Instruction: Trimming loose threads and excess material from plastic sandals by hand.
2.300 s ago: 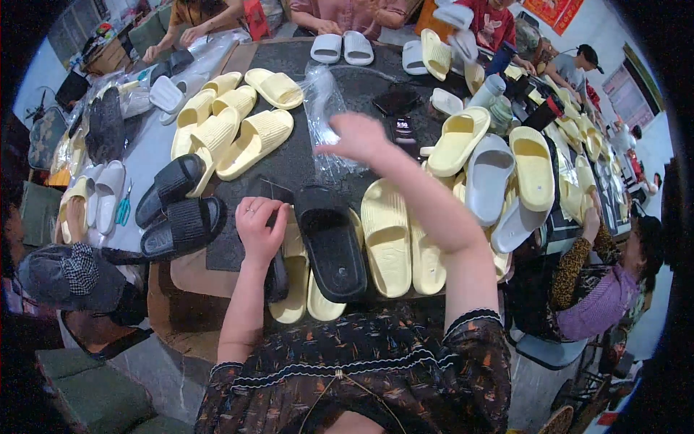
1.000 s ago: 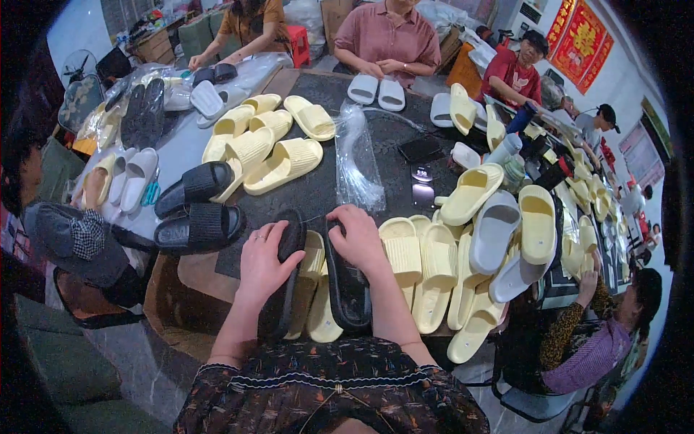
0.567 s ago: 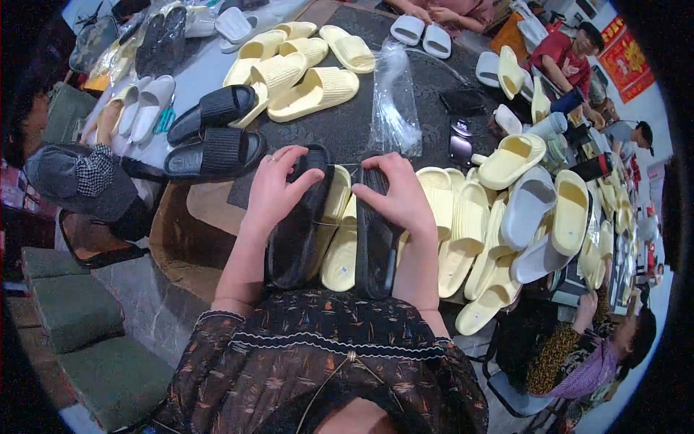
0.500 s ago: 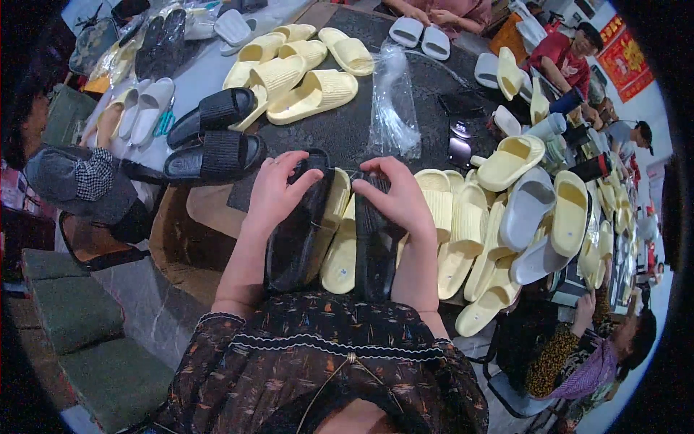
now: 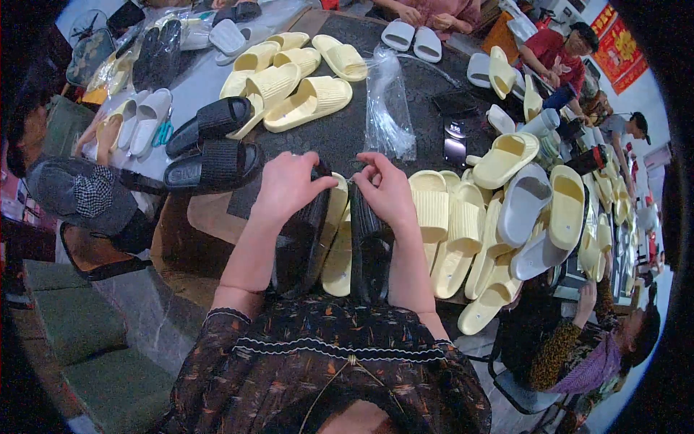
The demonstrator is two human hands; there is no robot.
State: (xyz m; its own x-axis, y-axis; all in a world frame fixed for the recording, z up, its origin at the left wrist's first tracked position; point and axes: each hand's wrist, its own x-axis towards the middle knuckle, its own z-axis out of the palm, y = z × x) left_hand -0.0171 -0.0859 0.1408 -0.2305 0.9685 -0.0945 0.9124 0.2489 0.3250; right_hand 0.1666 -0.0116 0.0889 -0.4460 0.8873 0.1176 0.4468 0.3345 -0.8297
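Note:
Two black slippers stand side by side in front of me: the left black slipper (image 5: 296, 249) and the right black slipper (image 5: 372, 257). My left hand (image 5: 285, 184) closes on the far end of the left one, with thumb and forefinger either side of its dark edge. Over the far end of the right slipper, my right hand (image 5: 388, 189) is pinched, its fingertips curled together. What it grips is too small to make out. Between the two black slippers lies a cream slipper (image 5: 337, 267), partly covered.
Another black pair (image 5: 217, 163) and several cream slippers (image 5: 307, 105) lie at the far left. A clear bag of thin strands (image 5: 390, 108) and a phone (image 5: 455, 145) lie ahead. Cream and grey slippers (image 5: 525, 202) crowd the right. Other people sit around the table.
My right hand's fingers have curled in from a more open pinch. My left hand has turned, showing more of its back, and the left black slipper has shifted slightly.

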